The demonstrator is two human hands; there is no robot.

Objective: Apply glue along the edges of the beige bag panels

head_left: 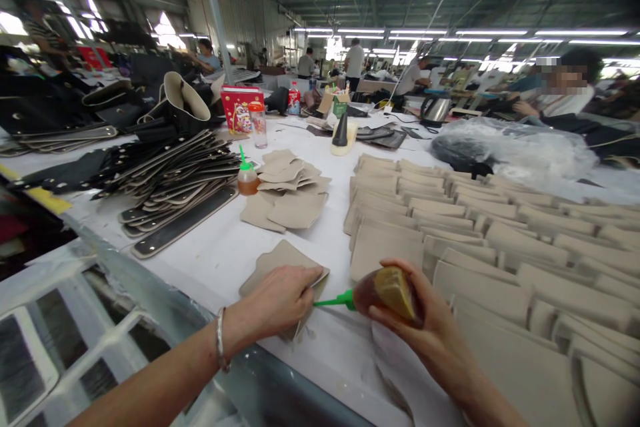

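My right hand (pixel 425 323) is wrapped round a squeeze bottle (pixel 383 293) of brown glue, tilted on its side. Its thin green nozzle points left, with the tip at the near right edge of a beige leather piece (pixel 283 257). My left hand (pixel 280 297), wearing a silver bangle at the wrist, holds that piece against the table; its index finger lies along the right edge and the other fingers are curled, partly hidden. Behind it lies a loose pile of similar beige pieces (pixel 300 207). Beside the pile stands a second glue bottle (pixel 247 180) with a green cap.
Rows of overlapping beige pieces (pixel 505 240) cover the table's right side. Stacked black straps (pixel 175 180) with metal studs lie to the left. Further back are a clear cup (pixel 259 127), a red box (pixel 240 107), a kettle (pixel 434 110) and plastic wrap (pixel 520 147). Other people work beyond.
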